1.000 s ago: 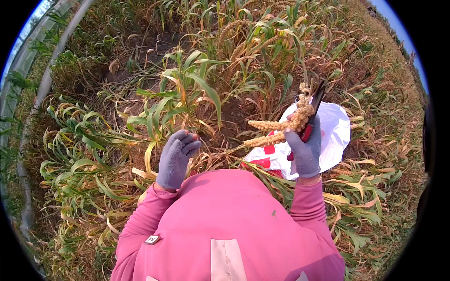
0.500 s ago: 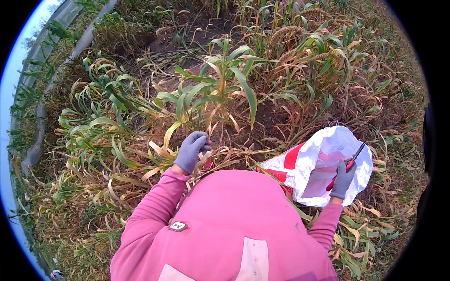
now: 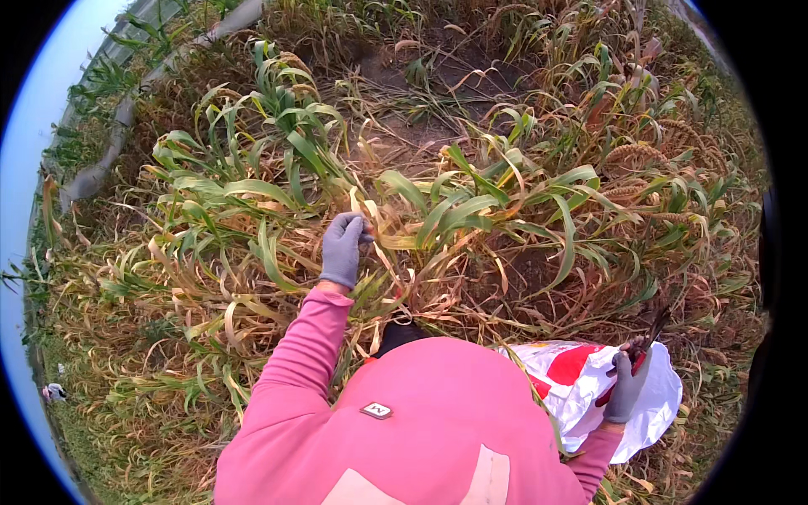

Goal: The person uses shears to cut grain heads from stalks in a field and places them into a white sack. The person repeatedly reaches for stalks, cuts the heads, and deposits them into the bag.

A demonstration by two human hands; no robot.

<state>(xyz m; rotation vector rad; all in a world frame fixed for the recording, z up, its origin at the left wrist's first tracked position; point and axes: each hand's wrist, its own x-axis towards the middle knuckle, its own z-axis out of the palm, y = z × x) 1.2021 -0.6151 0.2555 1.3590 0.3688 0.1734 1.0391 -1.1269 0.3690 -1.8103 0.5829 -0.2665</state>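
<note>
My left hand [image 3: 342, 250], in a grey glove, is raised among the stalks with its fingers curled together beside a pale, drying leaf [image 3: 362, 202]. What sits between those fingertips, if anything, is too small to tell. Over on the right, my right hand [image 3: 624, 389], gloved alike, is closed round red-handled shears [image 3: 640, 352], their dark blades blurred and pointing up and away. A white plastic bag [image 3: 652, 425] with red patches lies under and around that hand. Just ahead of me a leafy green-and-yellow plant [image 3: 471, 210] leans to the right.
Dense green plants [image 3: 295, 126] stand to the left, and drooping seed heads [image 3: 635, 153] hang at the right. Cut stalks lie on bare soil [image 3: 421, 130] farther ahead. A pale pipe-like band [image 3: 118, 126] runs along the far left. My dark shoe [image 3: 400, 335] shows below the stalks.
My left hand has moved up and slightly away. The right hand and shears have shifted lower, with the bag's mouth now slumped. The plant ahead leans right, and the whole view has turned.
</note>
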